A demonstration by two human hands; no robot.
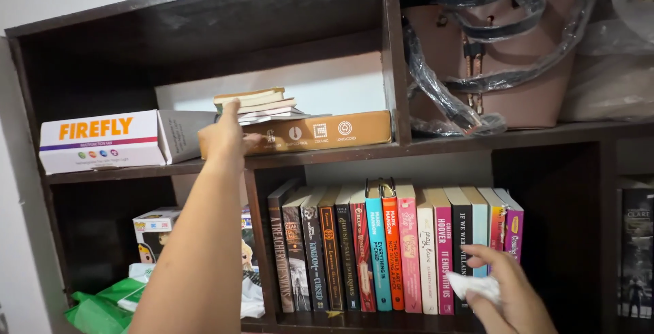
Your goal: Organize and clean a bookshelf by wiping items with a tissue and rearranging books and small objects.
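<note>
The small stack of books [257, 106] lies on top of a flat brown box [306, 133] in the upper left compartment of the dark wooden shelf [395, 55], with a white box [102, 142] just beside it to the left. The left hand [228, 133] reaches up to the stack, its fingers spread and touching the near end of the books and the box edge; it grips nothing yet, as far as the view shows. The right hand [507, 286] hangs low in front of the row of upright books [395, 245] on the shelf below, and its fingers are closed on a crumpled white cloth [473, 286].

The stack looks loose and uneven, the books set askew on one another. A push or pull from one hand at full reach could likely slide the top books off, and they would drop past the shelf edge onto the row below or to the floor. The brown box juts slightly over the shelf edge, so dragging the books toward the person could bring the box along and tip it. The arm also passes close to the white box, and a sideways brush could nudge that out as well. With the right hand taken up by the cloth, there is little to catch anything that falls. The wrapped handbag [504, 55] in the next compartment sits well apart and seems safe.
</note>
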